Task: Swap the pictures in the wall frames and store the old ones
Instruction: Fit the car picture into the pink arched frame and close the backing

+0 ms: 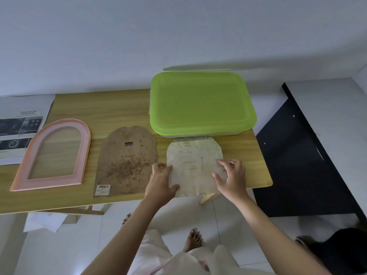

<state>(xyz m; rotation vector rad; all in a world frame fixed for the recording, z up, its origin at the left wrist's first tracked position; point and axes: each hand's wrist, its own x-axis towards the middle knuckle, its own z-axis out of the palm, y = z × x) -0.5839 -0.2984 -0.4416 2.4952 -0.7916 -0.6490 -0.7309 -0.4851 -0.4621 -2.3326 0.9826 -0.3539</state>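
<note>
Lower centre-right: the arched old picture (195, 165) lies on the surface (123, 108), long axis pointing away. Left hand (160, 180) pinches its left edge, right hand (231, 176) its right; green box (200, 102) directly beyond.

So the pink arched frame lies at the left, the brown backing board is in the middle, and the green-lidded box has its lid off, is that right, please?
Not quite: in the head view the green lid is on the box. The pink arched frame does lie at the left, with the brown backing board in the middle.

The printed sheet (18, 124) at the table's left reads "ADVANCED"; the backing board's (127, 161) barcode label is illegible.
</note>
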